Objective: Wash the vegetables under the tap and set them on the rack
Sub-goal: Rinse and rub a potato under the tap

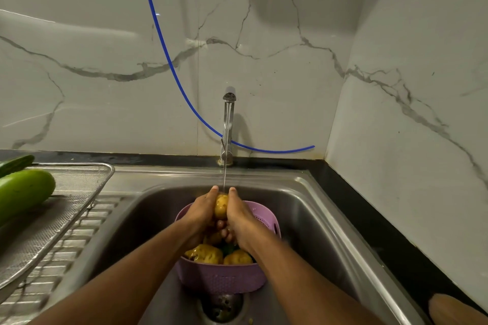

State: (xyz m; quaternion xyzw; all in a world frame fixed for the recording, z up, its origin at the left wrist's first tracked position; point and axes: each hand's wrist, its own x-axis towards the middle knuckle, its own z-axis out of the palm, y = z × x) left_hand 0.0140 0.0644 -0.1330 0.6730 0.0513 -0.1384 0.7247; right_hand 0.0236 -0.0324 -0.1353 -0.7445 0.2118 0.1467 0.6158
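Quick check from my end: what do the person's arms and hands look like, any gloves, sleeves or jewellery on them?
Both forearms are bare up to the frame edge, no sleeves visible. The left hand and right hand have no gloves. I can see no rings, watch or bracelets. The hands look wet from the tap.

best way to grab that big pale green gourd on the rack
Judging by its pose, come from above and wrap the thick rounded end of the gourd, which lies on its side on the mesh rack. Its other end is out of view.
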